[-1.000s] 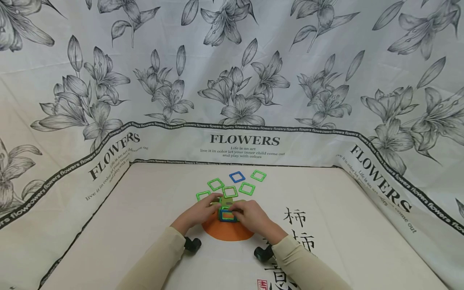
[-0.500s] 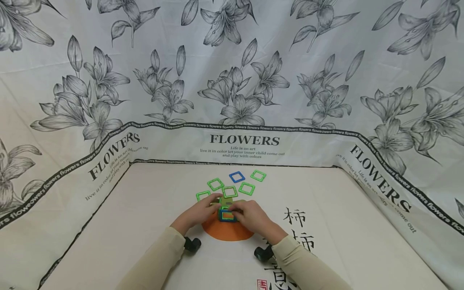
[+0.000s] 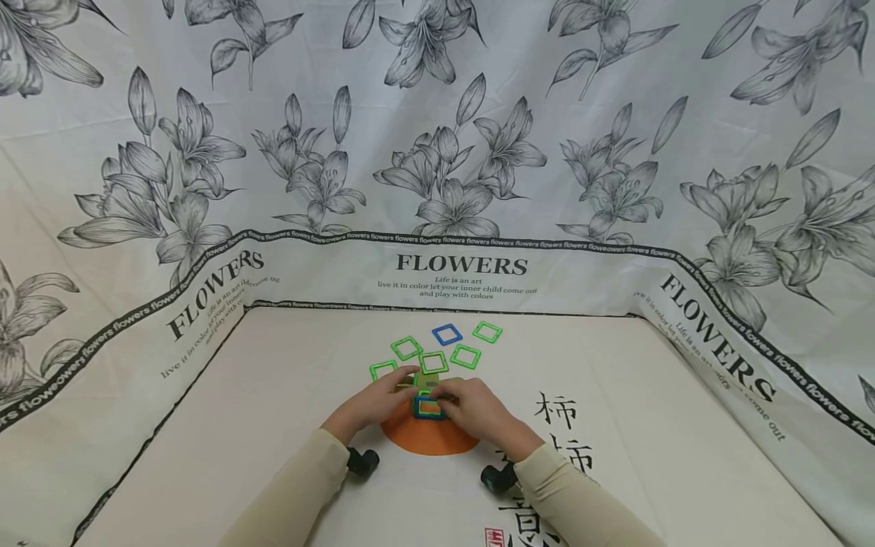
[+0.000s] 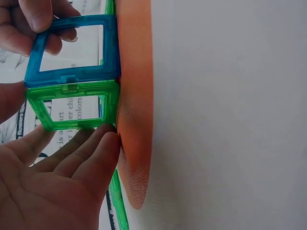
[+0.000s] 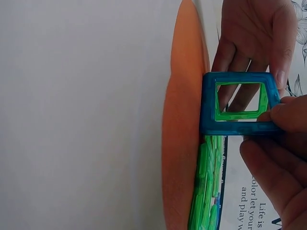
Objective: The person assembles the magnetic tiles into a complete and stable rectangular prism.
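Observation:
A blue square magnetic tile (image 5: 242, 128) stands upright on the orange print (image 3: 431, 441), its open frame facing me. In the left wrist view a green magnetic tile (image 4: 110, 108) stands upright too, edge to edge with the blue one at a corner. My right hand (image 3: 475, 410) pinches the top edge of the blue tile between thumb and fingers. On the other side, my left hand (image 3: 369, 401) holds the green tile, fingers along its outer face and thumb at the top corner by the blue tile. The far side of the structure is partly hidden by the hands.
Several green square tiles (image 3: 465, 365) and one blue tile (image 3: 451, 342) lie flat behind the hands. Dark wrist cameras (image 3: 364, 462) sit under both sleeves. Black brush characters (image 3: 557, 410) are printed on the cloth at right. A flower-patterned curtain (image 3: 458, 213) encloses the table.
Hardly anything differs: both hands keep their grip at the standing tiles, with the blue tile's front shifting very slightly. The loose tiles lie as before.

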Motion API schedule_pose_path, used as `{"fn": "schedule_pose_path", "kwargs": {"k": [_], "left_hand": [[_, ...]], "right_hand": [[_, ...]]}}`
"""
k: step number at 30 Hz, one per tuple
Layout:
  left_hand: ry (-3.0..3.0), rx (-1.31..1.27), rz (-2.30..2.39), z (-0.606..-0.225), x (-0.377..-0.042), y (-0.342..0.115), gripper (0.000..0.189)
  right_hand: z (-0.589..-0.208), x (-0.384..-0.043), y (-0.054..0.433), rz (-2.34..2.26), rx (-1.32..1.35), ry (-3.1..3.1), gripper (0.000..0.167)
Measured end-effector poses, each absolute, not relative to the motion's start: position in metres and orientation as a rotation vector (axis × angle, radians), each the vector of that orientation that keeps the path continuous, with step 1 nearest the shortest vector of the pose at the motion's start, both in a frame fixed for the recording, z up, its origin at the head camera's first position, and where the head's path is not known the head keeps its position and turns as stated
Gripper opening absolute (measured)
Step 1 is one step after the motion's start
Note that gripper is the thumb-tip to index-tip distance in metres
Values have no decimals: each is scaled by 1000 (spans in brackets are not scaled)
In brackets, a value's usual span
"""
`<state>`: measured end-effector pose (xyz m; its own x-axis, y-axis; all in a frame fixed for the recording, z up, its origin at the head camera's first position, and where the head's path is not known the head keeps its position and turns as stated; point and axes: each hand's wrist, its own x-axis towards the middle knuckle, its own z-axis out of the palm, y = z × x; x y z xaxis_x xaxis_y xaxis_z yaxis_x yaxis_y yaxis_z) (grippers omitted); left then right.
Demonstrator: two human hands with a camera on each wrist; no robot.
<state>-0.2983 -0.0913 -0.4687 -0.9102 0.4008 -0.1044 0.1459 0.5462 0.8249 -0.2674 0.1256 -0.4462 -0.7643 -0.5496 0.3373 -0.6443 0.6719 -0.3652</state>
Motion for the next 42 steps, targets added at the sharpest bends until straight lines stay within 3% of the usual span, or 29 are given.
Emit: {"fn": "schedule_pose_path", "kwargs": {"k": [12, 42], "left_hand": [[2511, 455, 1285, -469, -299, -91, 50], [2498, 381, 1310, -468, -296, -87, 50]], "right_hand": [[-446, -275, 133, 700, 981, -2699, 19], [-441, -310, 153, 259, 905, -2813, 14]]}}
